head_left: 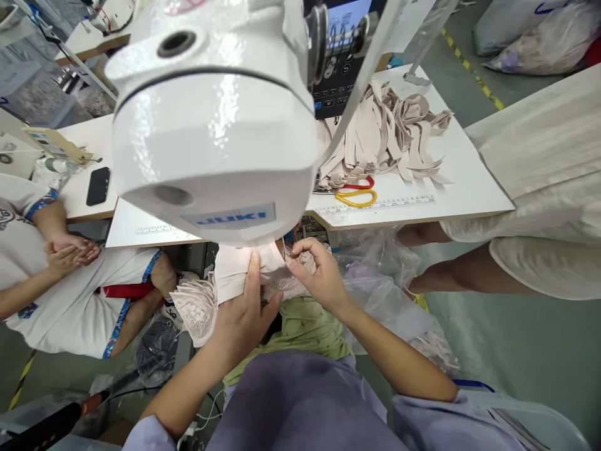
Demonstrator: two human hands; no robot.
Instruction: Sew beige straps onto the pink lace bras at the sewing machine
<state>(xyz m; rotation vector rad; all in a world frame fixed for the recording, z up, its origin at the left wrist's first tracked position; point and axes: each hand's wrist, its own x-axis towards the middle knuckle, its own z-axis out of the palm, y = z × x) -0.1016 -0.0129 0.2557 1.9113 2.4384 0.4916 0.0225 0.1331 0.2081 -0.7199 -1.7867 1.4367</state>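
Below the head of the white sewing machine [216, 144], a beige lace-trimmed garment piece [233, 266] lies at the front edge of the table. My left hand [246, 307] holds it, index finger stretched along the top and thumb spread to the right. The other left fingers seem to be under the cloth. With thumb and index finger, my right hand [317, 272] pinches the piece's right edge, beside the lace [293, 282]. The machine head hides the needle area. Left of my left hand hangs a stack of lace pieces [195, 307].
Cut beige fabric strips [385, 134] lie heaped on the table [474, 194] at right. Nearer are scissors [357, 195] with red and yellow handles and a printed ruler [380, 208]. One person sits at left near a phone [98, 186]; another stands at right. Plastic bags [389, 294] hang below.
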